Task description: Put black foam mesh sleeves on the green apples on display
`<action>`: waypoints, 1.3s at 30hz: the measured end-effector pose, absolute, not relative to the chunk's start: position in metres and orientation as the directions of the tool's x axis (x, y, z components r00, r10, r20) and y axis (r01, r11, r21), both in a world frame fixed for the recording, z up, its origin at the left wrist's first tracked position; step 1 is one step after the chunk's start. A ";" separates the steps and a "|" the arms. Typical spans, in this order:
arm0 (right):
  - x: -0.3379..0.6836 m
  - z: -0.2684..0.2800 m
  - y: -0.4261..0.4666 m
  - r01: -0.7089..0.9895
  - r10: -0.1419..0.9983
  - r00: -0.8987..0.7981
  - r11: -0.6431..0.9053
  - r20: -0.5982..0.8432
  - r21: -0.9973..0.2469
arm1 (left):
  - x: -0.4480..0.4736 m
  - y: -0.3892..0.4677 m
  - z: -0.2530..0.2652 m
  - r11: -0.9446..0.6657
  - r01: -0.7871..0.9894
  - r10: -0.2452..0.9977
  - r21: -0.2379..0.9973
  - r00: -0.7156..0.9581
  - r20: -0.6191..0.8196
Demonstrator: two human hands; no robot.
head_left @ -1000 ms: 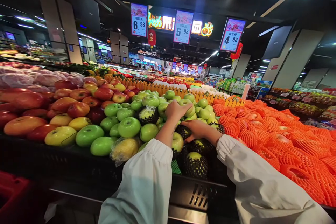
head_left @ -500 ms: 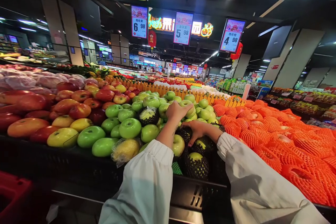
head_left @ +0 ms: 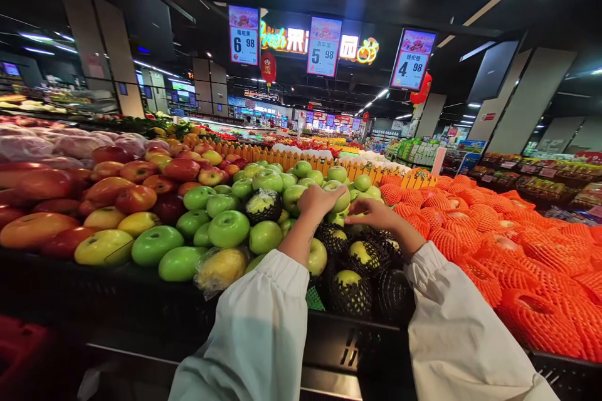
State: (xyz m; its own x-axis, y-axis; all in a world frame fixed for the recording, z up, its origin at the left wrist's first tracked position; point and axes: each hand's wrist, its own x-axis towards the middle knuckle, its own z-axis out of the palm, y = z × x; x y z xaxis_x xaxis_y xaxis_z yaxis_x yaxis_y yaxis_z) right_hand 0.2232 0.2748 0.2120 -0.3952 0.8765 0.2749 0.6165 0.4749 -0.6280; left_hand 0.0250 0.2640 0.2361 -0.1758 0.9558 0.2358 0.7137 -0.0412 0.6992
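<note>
Fruit stand (head_left: 332,331), left hand (head_left: 316,202) on apple (head_left: 343,202)

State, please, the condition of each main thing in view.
Left hand, on a smooth round green apple; grip hidden.
Right hand, fingers bent; grip unclear.
Round green fruits, front, sleeved in black mesh.
Rounded yellow fruit, wrapped in clear plastic.
Round fruits at right, sleeved in orange mesh.
Shiny round red apples, unwrapped.
Other green apples, mostly unwrapped.
Three rectangular price screens, lit.

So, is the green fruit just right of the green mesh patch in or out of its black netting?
In, though its top is uncovered: black netting wraps the visible sides of the green fruit.
</note>
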 end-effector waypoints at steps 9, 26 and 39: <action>0.211 0.198 0.282 0.474 0.812 -0.369 0.582 0.451 -0.660 | 0.034 0.252 0.231 -0.125 0.837 0.963 0.533 -0.028 0.270; 0.231 0.198 0.291 0.667 0.818 0.187 0.301 0.543 -0.682 | 0.027 0.259 0.220 0.158 0.868 0.844 0.471 -0.366 0.392; 0.234 0.192 0.292 0.672 0.936 0.101 0.187 0.338 -0.716 | 0.020 0.260 0.222 0.168 0.812 0.856 0.559 -0.401 0.326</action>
